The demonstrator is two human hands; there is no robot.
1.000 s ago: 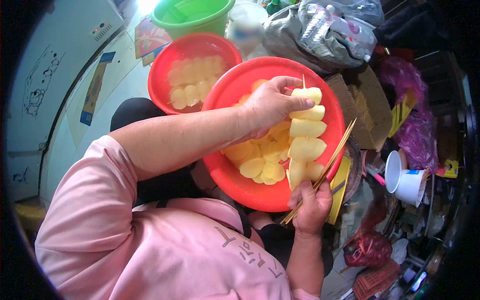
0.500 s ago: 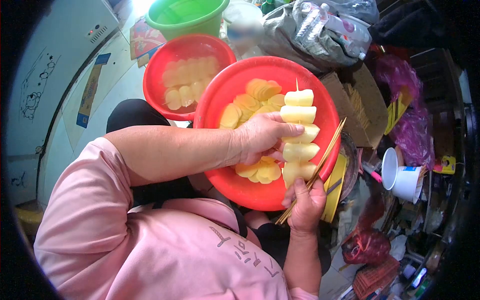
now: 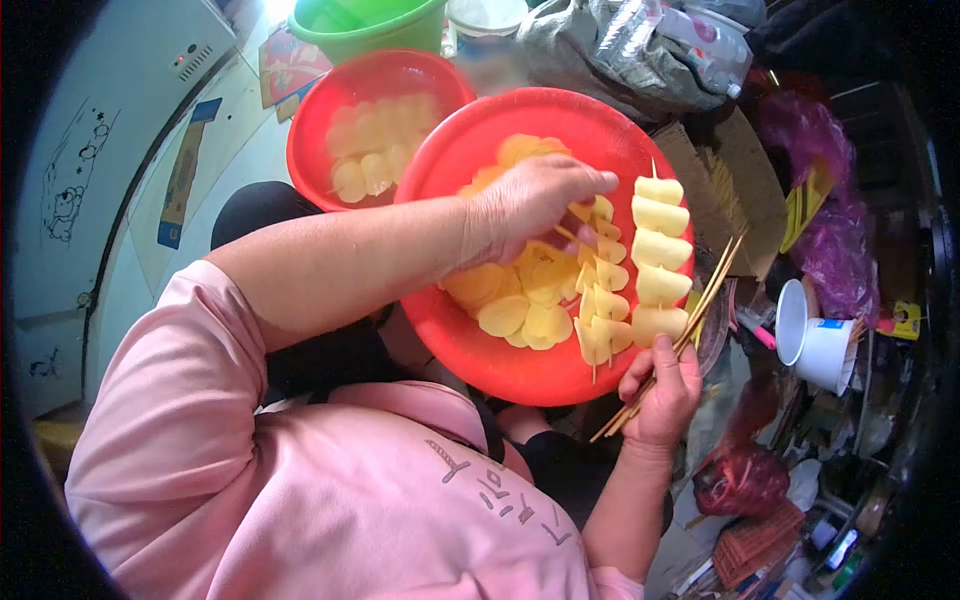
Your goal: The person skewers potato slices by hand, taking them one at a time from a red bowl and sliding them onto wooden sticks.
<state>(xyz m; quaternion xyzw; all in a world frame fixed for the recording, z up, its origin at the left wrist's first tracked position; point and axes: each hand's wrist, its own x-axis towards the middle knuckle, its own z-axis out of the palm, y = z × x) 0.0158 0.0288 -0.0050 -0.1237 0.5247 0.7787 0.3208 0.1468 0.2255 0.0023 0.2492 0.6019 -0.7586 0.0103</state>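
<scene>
My left hand (image 3: pixel 540 205) hovers over the large red basin (image 3: pixel 445 350), thumb stretched out and apart from the fingers, beside rows of skewered yellow slices (image 3: pixel 603 300). Part of its fingers is hidden. My right hand (image 3: pixel 662 390) is closed round the lower end of a skewer of thick pale-yellow slices (image 3: pixel 660 250), upright over the basin's right edge. The same hand grips several bare wooden sticks (image 3: pixel 715 290), slanting up to the right. Loose round yellow slices (image 3: pixel 505 315) lie in the basin.
A smaller red basin (image 3: pixel 310 110) with pale slices stands behind at the left, near a green tub (image 3: pixel 400 35). To the right are a cardboard box (image 3: pixel 750 170), a white bucket (image 3: pixel 825 352) and a red mesh bag (image 3: pixel 742 485). Plastic bottles (image 3: pixel 700 45) lie at the back.
My left hand has left the thick-slice skewer and moved up and left of it. My right hand has carried that skewer and the sticks rightward, and skewered slices in the basin now show.
</scene>
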